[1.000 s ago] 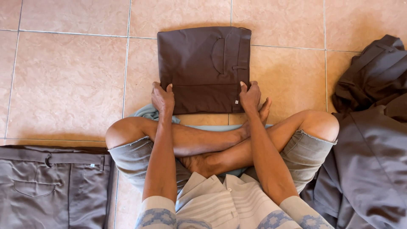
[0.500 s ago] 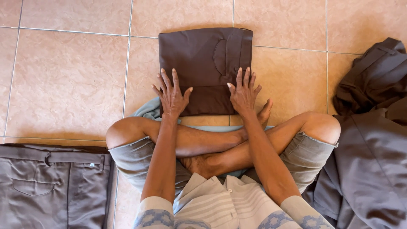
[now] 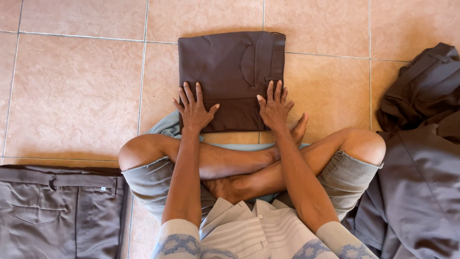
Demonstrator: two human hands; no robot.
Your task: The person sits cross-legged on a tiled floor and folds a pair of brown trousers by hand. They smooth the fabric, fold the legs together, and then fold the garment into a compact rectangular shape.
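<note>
The folded brown trousers lie flat on the tiled floor, just ahead of the person's crossed legs. The left hand and right hand press on their near edge, fingers spread. Grey trousers lie well left of them, a heap of dark clothes to their right.

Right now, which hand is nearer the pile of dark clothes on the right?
Right. The right hand presses the folded brown trousers on the pile's side; the left hand presses their far edge.
</note>
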